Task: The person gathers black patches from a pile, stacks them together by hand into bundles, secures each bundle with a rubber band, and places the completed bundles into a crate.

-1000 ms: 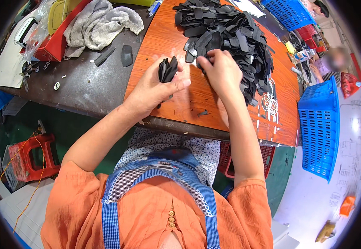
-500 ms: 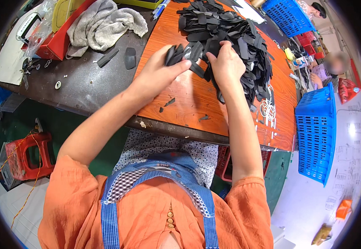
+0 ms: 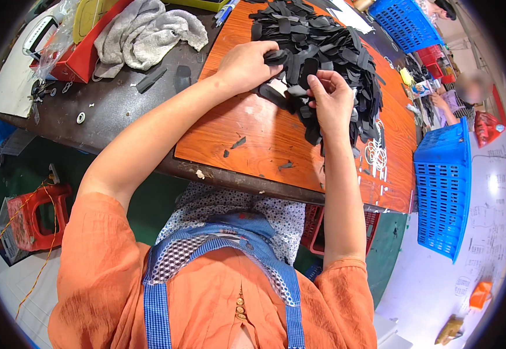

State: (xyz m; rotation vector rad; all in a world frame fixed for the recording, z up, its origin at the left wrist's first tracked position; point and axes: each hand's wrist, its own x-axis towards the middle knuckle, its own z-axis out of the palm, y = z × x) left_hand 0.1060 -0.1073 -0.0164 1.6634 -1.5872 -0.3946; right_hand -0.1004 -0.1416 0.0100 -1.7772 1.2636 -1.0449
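Observation:
A large heap of flat black strips [image 3: 343, 55] with rounded ends covers the far right part of the wood-grain board [image 3: 218, 139]. At the heap's left edge, my left hand [image 3: 247, 68] is closed around a few black strips [image 3: 275, 57], whose ends stick out past the fingers. My right hand [image 3: 333, 100] is at the heap's near side, with thumb and fingers pinching one black strip [image 3: 307, 71] held upright. Other strips between the two hands overlap, and some show a pale shine.
A grey towel [image 3: 148, 35] lies beside a red bin [image 3: 81, 64] at the far left. White loops of cord [image 3: 376, 152] lie right of the heap. A blue basket [image 3: 444, 192] stands off the right edge, a red stool [image 3: 52, 218] lower left. Another person [image 3: 465, 96] sits far right.
My left hand has moved up and right to the heap, its fingers turned inward. My right hand has drawn slightly nearer and right, now with a single strip in its pinch.

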